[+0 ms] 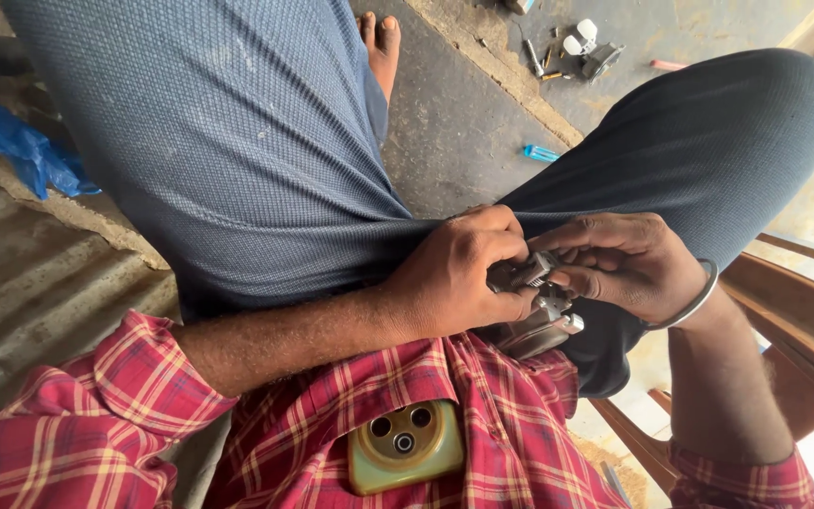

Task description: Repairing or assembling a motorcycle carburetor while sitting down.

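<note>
Hands [539, 273] half-hiding metal part [531, 325]

Soft daylight — sharp, wide-angle edges

The small part [529, 302] between the hands is dull grey metal with some shine. The trousers [237, 141] are matt woven cloth. The floor [454, 123] is rough concrete, and the chair [793, 311] is smooth brown wood.

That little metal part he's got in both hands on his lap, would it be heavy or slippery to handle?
The metal part looks like solid cast metal, so probably stiff and heavy for its size. Its shiny surfaces may be slippery; both the left hand and right hand grip it.
</note>
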